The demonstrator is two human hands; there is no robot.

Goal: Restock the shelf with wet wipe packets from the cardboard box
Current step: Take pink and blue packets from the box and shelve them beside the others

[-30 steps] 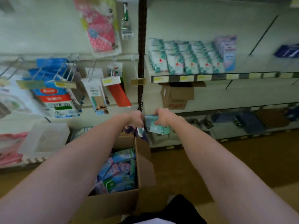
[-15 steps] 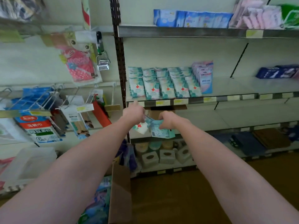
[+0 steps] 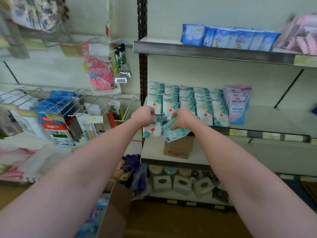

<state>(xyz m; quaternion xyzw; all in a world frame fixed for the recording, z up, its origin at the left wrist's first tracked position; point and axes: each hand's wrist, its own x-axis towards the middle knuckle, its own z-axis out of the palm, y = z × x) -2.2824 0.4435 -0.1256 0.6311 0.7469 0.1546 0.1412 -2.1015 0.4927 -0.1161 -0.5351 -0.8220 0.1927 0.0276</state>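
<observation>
My left hand (image 3: 143, 116) grips a wet wipe packet (image 3: 152, 131) with a red cross, hanging below the fingers. My right hand (image 3: 181, 118) holds another teal packet (image 3: 174, 133), tilted with its printed back showing. Both hands are raised just in front of the middle shelf (image 3: 267, 134), at its left end. On that shelf stand several rows of matching wet wipe packets (image 3: 188, 102). The cardboard box (image 3: 116, 208) sits low at the bottom, with blue packets inside at its left.
Pink-and-blue packs (image 3: 237, 104) stand right of the wipes. A small carton (image 3: 178, 148) sits on the shelf below, tissue cubes (image 3: 181, 184) lower still. Blue packs (image 3: 228, 37) fill the top shelf. Wire hooks with hanging goods (image 3: 56, 115) are on the left.
Both hands rose with the packets from over the cardboard box up to the front edge of the middle shelf. The view tilted upward, so the box dropped toward the bottom.
</observation>
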